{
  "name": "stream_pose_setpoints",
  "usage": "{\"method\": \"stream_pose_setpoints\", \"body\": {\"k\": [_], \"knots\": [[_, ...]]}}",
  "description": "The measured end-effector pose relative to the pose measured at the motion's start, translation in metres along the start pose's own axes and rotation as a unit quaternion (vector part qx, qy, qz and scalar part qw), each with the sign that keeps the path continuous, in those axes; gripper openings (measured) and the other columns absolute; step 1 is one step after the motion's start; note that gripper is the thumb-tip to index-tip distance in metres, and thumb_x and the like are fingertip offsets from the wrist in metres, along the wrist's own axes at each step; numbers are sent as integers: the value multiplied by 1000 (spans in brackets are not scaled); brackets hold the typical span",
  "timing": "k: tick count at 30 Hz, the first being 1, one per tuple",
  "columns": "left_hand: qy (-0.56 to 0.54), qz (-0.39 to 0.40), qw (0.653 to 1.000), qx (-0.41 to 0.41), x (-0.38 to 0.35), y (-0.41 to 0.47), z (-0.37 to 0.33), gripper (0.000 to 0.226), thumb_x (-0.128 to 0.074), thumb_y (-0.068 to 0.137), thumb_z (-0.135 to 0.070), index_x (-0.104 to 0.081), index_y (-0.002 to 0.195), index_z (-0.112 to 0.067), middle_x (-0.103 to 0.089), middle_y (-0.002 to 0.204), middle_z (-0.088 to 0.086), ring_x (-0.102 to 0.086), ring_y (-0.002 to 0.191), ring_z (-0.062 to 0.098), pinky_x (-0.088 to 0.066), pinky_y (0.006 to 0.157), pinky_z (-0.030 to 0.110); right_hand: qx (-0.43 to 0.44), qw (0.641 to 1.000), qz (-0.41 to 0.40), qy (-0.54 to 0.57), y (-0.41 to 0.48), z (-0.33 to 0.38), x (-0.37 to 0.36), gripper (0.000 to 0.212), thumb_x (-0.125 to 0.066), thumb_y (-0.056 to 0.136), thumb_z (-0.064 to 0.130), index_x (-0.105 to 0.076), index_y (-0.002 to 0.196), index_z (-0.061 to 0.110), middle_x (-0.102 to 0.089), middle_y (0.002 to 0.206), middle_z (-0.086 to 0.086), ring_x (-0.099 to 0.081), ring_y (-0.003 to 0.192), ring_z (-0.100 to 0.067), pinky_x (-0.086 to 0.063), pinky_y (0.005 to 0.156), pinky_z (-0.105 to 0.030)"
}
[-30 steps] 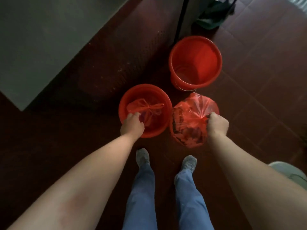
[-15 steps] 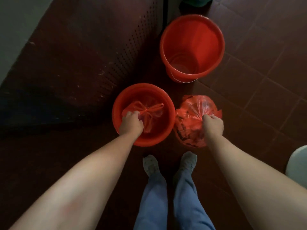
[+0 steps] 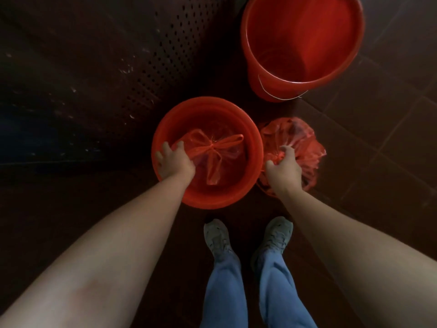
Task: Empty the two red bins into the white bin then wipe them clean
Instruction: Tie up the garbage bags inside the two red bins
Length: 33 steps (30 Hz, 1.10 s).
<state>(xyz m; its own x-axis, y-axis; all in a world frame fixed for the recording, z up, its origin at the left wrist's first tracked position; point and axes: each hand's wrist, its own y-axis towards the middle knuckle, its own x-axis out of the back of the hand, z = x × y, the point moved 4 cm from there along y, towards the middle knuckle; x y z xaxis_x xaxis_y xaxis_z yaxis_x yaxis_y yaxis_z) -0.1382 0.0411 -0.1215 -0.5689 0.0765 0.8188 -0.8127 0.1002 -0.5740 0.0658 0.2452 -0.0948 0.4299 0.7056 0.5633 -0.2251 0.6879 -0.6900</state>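
On the dark tiled floor [image 3: 390,143], at the top right, stands the large round red plastic bin [image 3: 295,39] with a wire handle, and nothing shows inside it. Nearer the feet sits the smaller round red plastic bin [image 3: 212,201], with a tied thin red plastic bag [image 3: 214,150] lying in it. Just beside that bin, to the right, is a fuller translucent red plastic bag [image 3: 300,138], down at floor level. The right hand [image 3: 283,170] pinches its gathered neck. The left hand [image 3: 173,162] is down in the smaller bin, fingers apart at the tied bag's edge. Whether they have closed on the film I cannot tell. The white bin is out of view.

As I judge it, the thin film may tear if hauled by a loose fold rather than the knot. The light bin may lift or tip with its bag, since no hand steadies it. The fuller bag could split or drip while carried.
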Motion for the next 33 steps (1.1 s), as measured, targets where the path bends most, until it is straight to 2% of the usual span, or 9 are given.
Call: {"method": "stream_pose_setpoints", "body": {"k": [7,11,17,20,22,24,26,30,33], "knots": [[-36,28,998,-34,-2,23,5,45,-53,100,-15,-52,144,-18,-57,140,15,-53,130,33,-41,111,37,17,1000,8,-1,6,5,-7,51,-56,90,21,-48,139,27,-64,82,4,-60,48,-6,-43,40,-19],[30,59,997,-39,-4,19,4,40,-54,98,-19,-57,137,-28,-61,136,8,-55,127,32,-49,104,41,8,1000,10,6,7,3,-9,48,-56,90,22,-50,137,28,-67,82,2,-59,47,-8,-46,45,-25],[96,88,991,-19,-3,10,7,39,-52,97,-24,-55,135,-31,-52,141,4,-43,133,33,-45,102,45,-13,1000,5,14,9,-2,-5,45,-55,87,23,-53,132,28,-68,82,2,-65,50,-9,-53,47,-28],[36,123,990,55,-5,12,17,41,-56,93,-28,-55,133,-29,-41,145,10,-41,133,36,-44,107,46,-15,1000,2,15,11,-3,-3,44,-56,86,23,-55,130,26,-68,77,4,-63,47,-7,-49,43,-24],[-95,150,980,89,-9,16,17,40,-55,92,-25,-57,132,-18,-56,135,16,-54,126,37,-48,105,45,-18,1000,5,14,12,-3,-3,45,-56,85,23,-55,130,26,-67,77,5,-63,47,-7,-45,42,-23],[-265,130,947,124,-10,15,15,27,-53,93,-17,-66,116,-9,-68,112,17,-68,105,37,-57,93,48,-18,1000,7,11,13,-3,-2,44,-56,86,23,-55,130,26,-67,78,4,-63,47,-8,-44,42,-23],[-332,93,929,136,-8,18,14,24,-53,93,-13,-71,106,-3,-71,103,18,-71,95,35,-59,81,42,-17,1000,8,11,15,-3,-3,43,-55,89,23,-54,131,26,-67,80,4,-63,46,-7,-43,40,-22],[-296,-15,948,115,9,20,10,28,-56,96,-21,-75,112,-7,-73,113,15,-68,106,32,-51,86,32,-16,1000,7,5,13,-1,-2,42,-54,92,26,-54,133,25,-64,80,6,-66,52,-11,-49,44,-26],[-263,-80,961,30,26,13,-8,19,-59,98,-19,-74,109,-13,-73,113,10,-66,108,30,-45,86,28,-21,1000,14,8,12,-1,0,40,-54,93,27,-54,133,24,-63,81,7,-67,54,-14,-54,47,-29]]}}
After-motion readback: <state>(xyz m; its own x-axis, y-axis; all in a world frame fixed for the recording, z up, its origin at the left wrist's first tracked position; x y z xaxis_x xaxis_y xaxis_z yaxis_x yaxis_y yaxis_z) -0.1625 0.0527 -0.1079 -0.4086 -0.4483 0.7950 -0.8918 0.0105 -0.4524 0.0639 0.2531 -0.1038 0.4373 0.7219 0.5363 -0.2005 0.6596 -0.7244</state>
